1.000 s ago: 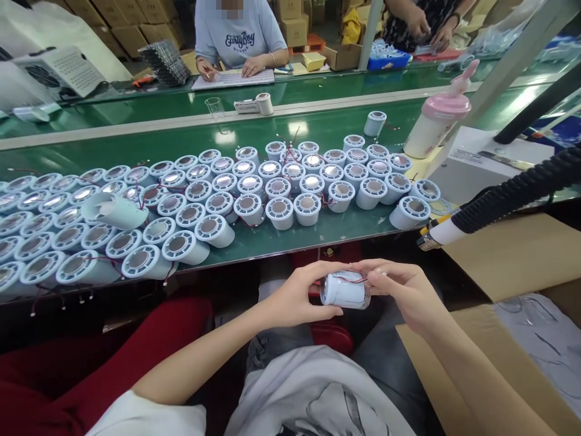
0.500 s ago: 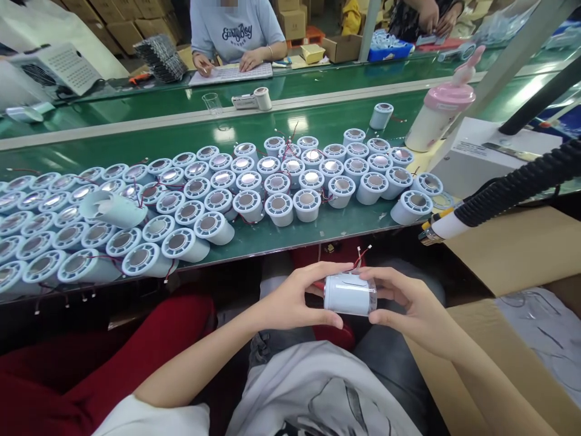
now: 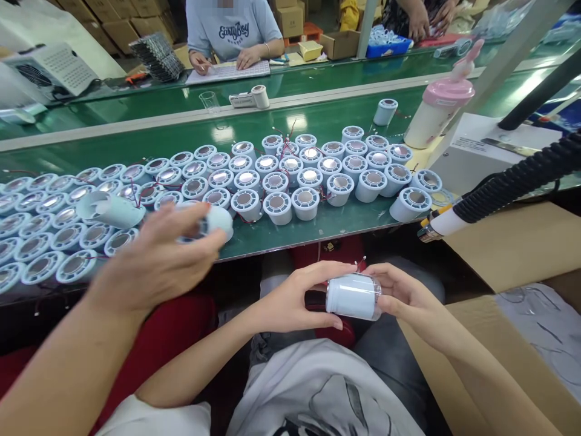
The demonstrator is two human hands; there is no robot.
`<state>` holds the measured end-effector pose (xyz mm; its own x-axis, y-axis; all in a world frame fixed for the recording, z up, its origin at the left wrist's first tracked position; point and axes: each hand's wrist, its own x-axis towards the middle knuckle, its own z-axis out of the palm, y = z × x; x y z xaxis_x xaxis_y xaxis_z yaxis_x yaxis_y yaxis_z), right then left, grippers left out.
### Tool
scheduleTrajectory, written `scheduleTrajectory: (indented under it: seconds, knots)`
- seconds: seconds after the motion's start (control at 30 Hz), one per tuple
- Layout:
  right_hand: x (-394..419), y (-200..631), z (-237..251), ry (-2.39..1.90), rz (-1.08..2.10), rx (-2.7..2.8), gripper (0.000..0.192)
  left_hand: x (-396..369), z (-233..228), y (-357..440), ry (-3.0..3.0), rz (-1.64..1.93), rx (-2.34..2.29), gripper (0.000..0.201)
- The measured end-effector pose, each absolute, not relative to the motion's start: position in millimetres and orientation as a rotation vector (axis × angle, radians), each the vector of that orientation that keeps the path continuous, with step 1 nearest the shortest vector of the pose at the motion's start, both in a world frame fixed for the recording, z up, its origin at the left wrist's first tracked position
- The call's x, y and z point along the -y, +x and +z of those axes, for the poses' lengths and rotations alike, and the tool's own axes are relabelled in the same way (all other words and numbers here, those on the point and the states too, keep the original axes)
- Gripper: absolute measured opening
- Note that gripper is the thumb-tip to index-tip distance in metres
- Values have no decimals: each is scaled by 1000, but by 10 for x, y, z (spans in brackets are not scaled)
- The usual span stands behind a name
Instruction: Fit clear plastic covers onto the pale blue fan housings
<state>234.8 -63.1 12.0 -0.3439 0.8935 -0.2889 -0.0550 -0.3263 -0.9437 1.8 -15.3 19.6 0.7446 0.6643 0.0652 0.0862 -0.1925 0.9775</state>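
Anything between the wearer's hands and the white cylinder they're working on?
No. The left hand and right hand both grip the white cylindrical unit directly, one at each end, over the lap. A neighbour's hand reaches to the units on the green belt at left, clear of that grip.

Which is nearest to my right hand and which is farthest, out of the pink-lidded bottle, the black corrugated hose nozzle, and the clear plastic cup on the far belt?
From the right hand, in the head view:
1. Black corrugated hose nozzle, just up and to the right, past the table edge.
2. Pink-lidded bottle, farther back on the right of the green belt.
3. Clear plastic cup, far across, up and to the left.
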Motion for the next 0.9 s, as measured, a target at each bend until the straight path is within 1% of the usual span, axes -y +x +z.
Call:
scheduleTrajectory:
  seconds: [0.57, 0.67, 0.9]
  knots:
    - [613, 2206, 26, -1171, 1983, 838, 46, 119, 195, 12, 1839, 626, -508, 72]
    - [602, 2200, 3, -1161, 2060, 784, 52, 120, 197, 13, 1826, 628, -503, 70]
    - [578, 2219, 1, -1134, 2367, 599, 69, 130, 186, 20, 1802, 636, -482, 72]
